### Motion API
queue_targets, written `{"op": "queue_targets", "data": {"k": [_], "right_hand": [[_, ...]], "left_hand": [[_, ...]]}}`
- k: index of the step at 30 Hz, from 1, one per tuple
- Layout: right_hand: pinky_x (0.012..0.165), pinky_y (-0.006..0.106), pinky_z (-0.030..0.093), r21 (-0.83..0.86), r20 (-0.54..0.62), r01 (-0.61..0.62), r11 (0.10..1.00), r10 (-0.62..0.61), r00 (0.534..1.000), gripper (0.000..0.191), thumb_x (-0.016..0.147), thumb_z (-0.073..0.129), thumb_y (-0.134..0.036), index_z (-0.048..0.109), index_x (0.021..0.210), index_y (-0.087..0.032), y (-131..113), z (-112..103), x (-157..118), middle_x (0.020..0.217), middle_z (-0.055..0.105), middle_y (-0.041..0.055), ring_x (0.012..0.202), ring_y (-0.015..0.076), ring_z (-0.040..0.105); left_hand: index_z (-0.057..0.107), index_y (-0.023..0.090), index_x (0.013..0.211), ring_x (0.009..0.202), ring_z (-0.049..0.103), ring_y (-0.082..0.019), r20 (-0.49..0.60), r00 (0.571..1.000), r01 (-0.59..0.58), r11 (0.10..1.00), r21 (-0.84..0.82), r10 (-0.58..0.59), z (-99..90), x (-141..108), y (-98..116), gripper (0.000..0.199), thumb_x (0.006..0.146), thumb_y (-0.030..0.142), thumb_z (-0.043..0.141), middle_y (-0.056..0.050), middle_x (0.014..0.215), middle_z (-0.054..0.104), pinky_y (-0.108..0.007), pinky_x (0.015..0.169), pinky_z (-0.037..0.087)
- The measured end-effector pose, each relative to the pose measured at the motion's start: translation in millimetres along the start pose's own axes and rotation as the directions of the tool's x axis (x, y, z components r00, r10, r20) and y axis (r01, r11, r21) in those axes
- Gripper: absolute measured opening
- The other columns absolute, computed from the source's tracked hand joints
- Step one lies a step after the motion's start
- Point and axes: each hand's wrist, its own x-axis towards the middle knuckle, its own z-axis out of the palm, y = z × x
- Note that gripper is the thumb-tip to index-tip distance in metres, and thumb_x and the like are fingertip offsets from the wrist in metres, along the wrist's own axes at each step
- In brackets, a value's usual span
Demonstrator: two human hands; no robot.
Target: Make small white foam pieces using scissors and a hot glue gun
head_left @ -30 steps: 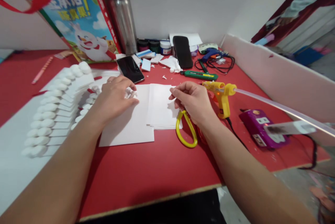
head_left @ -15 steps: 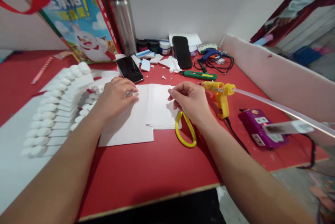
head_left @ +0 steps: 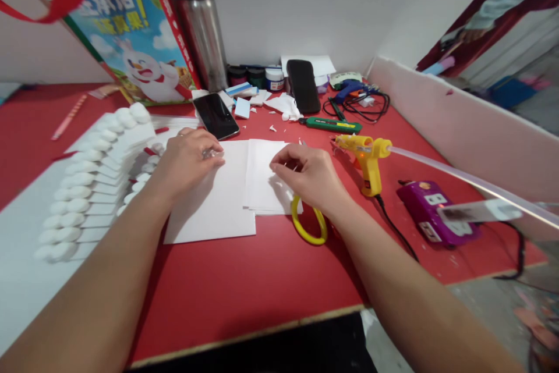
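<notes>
My left hand (head_left: pixel 192 155) hovers over the left part of a white board (head_left: pixel 209 216). Its fingers are closed round a small clear, shiny piece (head_left: pixel 211 153) whose kind I cannot make out. Over a stack of white paper sheets (head_left: pixel 264 181), my right hand (head_left: pixel 305 172) has thumb and forefinger brought together; whatever lies between them, if anything, is too small to name. Beneath that wrist lies a pair of scissors with a yellow handle loop (head_left: pixel 323 233), the rest partly covered by the hand.
Left stand rows of white pieces with rounded tops (head_left: pixel 78 204). A phone (head_left: pixel 216 116), a green utility knife (head_left: pixel 332 124) and a dark phone-like device (head_left: pixel 303 86) lie behind. To the right are a yellow glue gun (head_left: pixel 369 163), its cord and a purple box (head_left: pixel 437 213).
My right hand has moved a little left over the paper stack. My left hand has shifted slightly left, still closed round the clear piece.
</notes>
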Motion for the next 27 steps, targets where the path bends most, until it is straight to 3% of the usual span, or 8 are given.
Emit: {"op": "queue_targets", "data": {"k": [2,4,8,12,17,19,23,27], "right_hand": [[0.067,0.028,0.045,-0.053,0.092,0.11,0.993,-0.105,0.99,0.006,0.085,0.068,-0.016,0.071,0.081,-0.018,-3.4,-1.0,-2.6,0.079,0.066,0.0011,0.068,0.0127,0.056],[0.073,0.028,0.045,-0.089,0.21,0.21,0.974,-0.188,0.959,0.002,0.085,0.071,-0.017,0.072,0.086,-0.017,-6.7,-1.5,-5.1,0.086,0.065,0.0027,0.075,0.0137,0.057],[0.082,0.033,0.044,-0.278,0.409,0.275,0.92,-0.146,0.901,0.021,0.081,0.079,-0.028,0.069,0.094,-0.014,-11.6,-0.4,-8.5,0.099,0.065,0.0081,0.093,0.0217,0.058],[0.075,0.03,0.04,-0.344,0.437,0.258,0.903,-0.089,0.895,0.009,0.085,0.07,-0.021,0.065,0.087,-0.015,-13.2,1.8,-7.7,0.09,0.063,0.0062,0.085,0.0193,0.055],[0.069,0.027,0.037,-0.281,0.402,0.256,0.925,-0.129,0.907,0.01,0.086,0.06,-0.011,0.066,0.08,-0.015,-11.3,2.5,-5.9,0.082,0.063,0.0039,0.075,0.0148,0.052],[0.067,0.027,0.037,-0.267,0.369,0.252,0.93,-0.143,0.918,0.012,0.084,0.059,-0.01,0.067,0.076,-0.015,-10.2,2.6,-5.6,0.08,0.063,0.0035,0.073,0.0139,0.052],[0.064,0.028,0.036,-0.259,0.257,0.187,0.947,-0.119,0.959,0.016,0.081,0.06,-0.009,0.063,0.066,-0.016,-6.8,1.2,-3.8,0.073,0.063,0.0019,0.066,0.0124,0.052],[0.063,0.029,0.037,-0.275,0.099,0.106,0.956,-0.081,0.992,0.016,0.078,0.06,-0.009,0.062,0.064,-0.018,-1.2,-3.6,0.1,0.069,0.062,0.0014,0.065,0.0137,0.053]], "left_hand": [[0.075,0.022,0.089,0.113,0.063,-0.033,-0.027,1.0,0.007,0.999,-0.047,-0.009,-0.8,-1.1,6.7,0.018,0.082,0.039,0.073,-0.01,0.11,0.076,-0.051,0.103,0.047],[0.075,0.023,0.099,0.113,0.065,-0.028,-0.185,0.981,0.016,0.977,-0.212,-0.056,-1.9,-2.1,17.1,0.022,0.084,0.04,0.075,-0.008,0.115,0.075,-0.045,0.102,0.05],[0.071,0.021,0.085,0.084,0.068,-0.016,-0.445,0.808,-0.07,0.687,-0.724,-0.386,-3.7,-1.3,35.9,0.03,0.096,0.047,0.064,0.0,0.084,0.072,-0.04,0.092,0.058],[0.065,0.02,0.07,0.067,0.063,-0.011,-0.46,0.734,-0.124,0.568,-0.814,-0.5,-2.0,-0.2,43.7,0.036,0.092,0.048,0.071,0.003,0.068,0.065,-0.036,0.076,0.057],[0.065,0.024,0.073,0.079,0.07,-0.014,-0.346,0.82,0.02,0.626,-0.779,-0.456,10.8,-5.0,51.8,0.036,0.098,0.049,0.061,0.004,0.073,0.071,-0.036,0.074,0.054],[0.068,0.025,0.074,0.073,0.067,-0.014,-0.351,0.822,0.011,0.63,-0.777,-0.447,16.7,-7.4,55.5,0.034,0.097,0.049,0.063,0.001,0.073,0.07,-0.036,0.074,0.056],[0.072,0.022,0.074,0.068,0.064,-0.013,-0.304,0.855,0.01,0.6,-0.8,-0.421,21.9,-11.1,61.9,0.031,0.094,0.044,0.068,0.0,0.071,0.069,-0.031,0.072,0.055],[0.074,0.021,0.075,0.065,0.066,-0.014,-0.137,0.927,0.115,0.615,-0.78,-0.348,21.2,-14.4,67.5,0.027,0.093,0.04,0.069,-0.001,0.072,0.072,-0.029,0.068,0.056]]}}
